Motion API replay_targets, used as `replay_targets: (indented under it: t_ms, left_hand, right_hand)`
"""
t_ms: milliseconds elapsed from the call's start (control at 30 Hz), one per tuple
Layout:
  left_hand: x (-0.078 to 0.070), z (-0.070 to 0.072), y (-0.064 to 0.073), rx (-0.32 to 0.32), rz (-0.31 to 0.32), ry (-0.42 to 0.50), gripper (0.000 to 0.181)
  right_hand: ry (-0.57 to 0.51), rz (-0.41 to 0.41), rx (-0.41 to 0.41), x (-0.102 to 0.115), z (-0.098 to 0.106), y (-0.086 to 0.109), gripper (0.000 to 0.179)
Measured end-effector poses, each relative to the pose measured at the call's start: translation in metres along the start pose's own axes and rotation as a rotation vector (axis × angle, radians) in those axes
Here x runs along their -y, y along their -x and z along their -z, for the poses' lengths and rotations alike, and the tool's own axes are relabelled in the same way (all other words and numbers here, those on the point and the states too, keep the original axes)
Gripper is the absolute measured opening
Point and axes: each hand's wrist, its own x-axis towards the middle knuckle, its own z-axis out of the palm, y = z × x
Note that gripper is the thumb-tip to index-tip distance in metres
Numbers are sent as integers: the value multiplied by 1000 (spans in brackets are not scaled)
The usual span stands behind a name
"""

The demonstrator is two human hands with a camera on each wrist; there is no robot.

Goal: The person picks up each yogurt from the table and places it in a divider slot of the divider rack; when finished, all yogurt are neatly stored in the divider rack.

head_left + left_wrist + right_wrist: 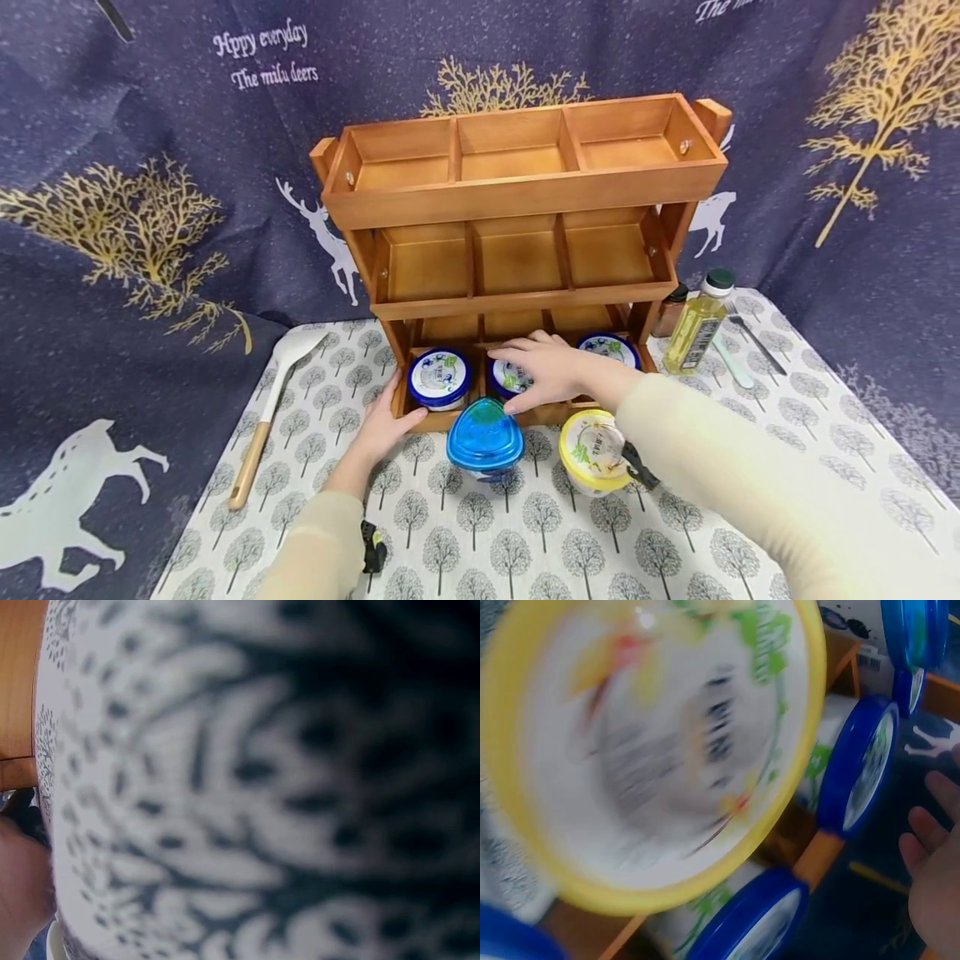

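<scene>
My left hand (386, 425) rests at the lower left corner of a wooden three-tier rack (517, 200), fingers along its outer side and thumb over the front board. Beside that thumb a blue-rimmed tub (439, 377) sits in the left bottom compartment. Stretched over the middle blue-rimmed tub (510, 379), my right hand (551, 371) partly covers its lid. The right wrist view shows its fingers (930, 829) loosely extended, apart from that tub. A third blue-rimmed tub (607, 350) is in the right compartment. In front stand a blue triangular-lidded tub (485, 437) and a yellow-rimmed tub (594, 450).
A white spatula (273, 400) with a wooden handle lies left of the rack. To the right are an oil bottle (697, 325), a dark-capped jar (670, 312), a fork (757, 337) and a pale green handle (731, 362). A dark blue cloth (225, 142) hangs behind.
</scene>
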Motion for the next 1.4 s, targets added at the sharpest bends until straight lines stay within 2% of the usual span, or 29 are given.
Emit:
replay_targets:
  t_ms: [200,467,767,833,933,1067,1400]
  left_hand:
    - [3,0,0,-8,4,8,96]
    - [2,0,3,-8,12,5,97]
    - [2,2,6,-7,13,13,97]
    - [3,3,8,-5,19,8,97]
    - [4,3,9,-9,21,0,96]
    - [2,3,8,-11,1,-2,96]
    - [-2,0,1,-6,-11,-9,97]
  right_hand:
    - [-51,39,-51,-17,3,34,83]
    - [-82,-8,-77,-43,2,70,82]
    - [-125,29,-197,-62,-3,105,75]
    - [-150,25,-207,-64,-5,114,75]
    - [-185,-27,-203,-68,-7,128,76]
    - [-175,-71,-215,-76,-9,146,77]
    - [-162,-61,-225,-94,-13,181,80]
